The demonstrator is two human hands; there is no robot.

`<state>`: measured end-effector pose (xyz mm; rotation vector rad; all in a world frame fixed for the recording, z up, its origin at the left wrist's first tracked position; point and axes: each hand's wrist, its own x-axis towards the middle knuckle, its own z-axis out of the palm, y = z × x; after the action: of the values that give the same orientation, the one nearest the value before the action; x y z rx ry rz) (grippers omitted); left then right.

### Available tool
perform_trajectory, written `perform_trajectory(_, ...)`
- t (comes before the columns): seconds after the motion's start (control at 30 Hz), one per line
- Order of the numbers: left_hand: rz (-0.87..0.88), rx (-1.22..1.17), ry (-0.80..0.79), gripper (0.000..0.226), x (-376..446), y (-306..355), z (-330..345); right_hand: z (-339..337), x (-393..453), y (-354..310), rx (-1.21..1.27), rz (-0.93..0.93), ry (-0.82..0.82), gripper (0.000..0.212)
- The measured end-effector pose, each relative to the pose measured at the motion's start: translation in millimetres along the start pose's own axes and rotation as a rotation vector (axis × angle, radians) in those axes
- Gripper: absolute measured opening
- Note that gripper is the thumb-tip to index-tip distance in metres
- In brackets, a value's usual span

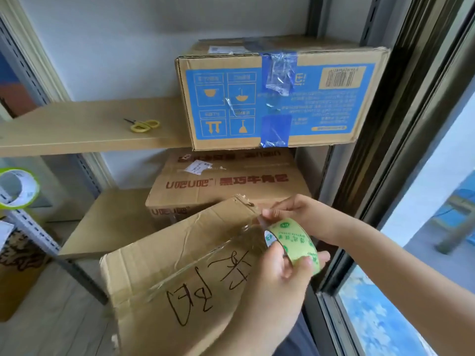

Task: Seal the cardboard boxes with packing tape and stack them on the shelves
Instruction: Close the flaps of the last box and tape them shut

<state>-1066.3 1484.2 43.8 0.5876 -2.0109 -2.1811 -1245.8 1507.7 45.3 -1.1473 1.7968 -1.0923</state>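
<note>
While both hands grip it, tape roll [295, 246] half hidden.

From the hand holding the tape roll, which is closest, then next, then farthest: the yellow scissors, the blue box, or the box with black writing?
From the left hand gripping the tape roll:
1. Box with black writing, right under the hand.
2. Blue box, up on the upper shelf, right side.
3. Scissors, same shelf, far left.

The lower shelf box [226, 186] reads "U吧U吧" in red beside more red characters. The blue-printed box [280, 96] carries handling symbols and a barcode, its digits illegible. Black handwritten characters mark the near box [180, 273].
</note>
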Motion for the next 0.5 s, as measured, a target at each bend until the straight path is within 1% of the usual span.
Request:
perform_trajectory(0.07, 0.052, 0.066, 0.136, 0.019, 3, -7, 15, -3, 7, 7, -0.047, -0.074, -0.054, 0.028)
perform_trajectory(0.17, 0.084, 0.031, 0.206, 0.018, 5, -5, 26, -2, 23, 13, -0.137, -0.147, -0.021, 0.029)
perform_trajectory(0.23, 0.075, -0.033, 0.257, 0.019, 8, -2, 27, 2, 32, 15, -0.153, -0.185, -0.045, 0.029)
perform_trajectory(0.33, 0.084, -0.153, 0.259, 0.018, 9, 1, 28, 2, 36, 18, -0.109, -0.169, -0.103, 0.034)
perform_trajectory(0.43, 0.131, -0.184, 0.232, 0.015, 7, -1, 33, -6, 33, 20, -0.122, -0.144, -0.124, 0.039)
perform_trajectory(0.5, 0.131, -0.194, 0.244, 0.014, 9, -6, 37, -6, 31, 24, -0.163, -0.129, -0.148, 0.038)
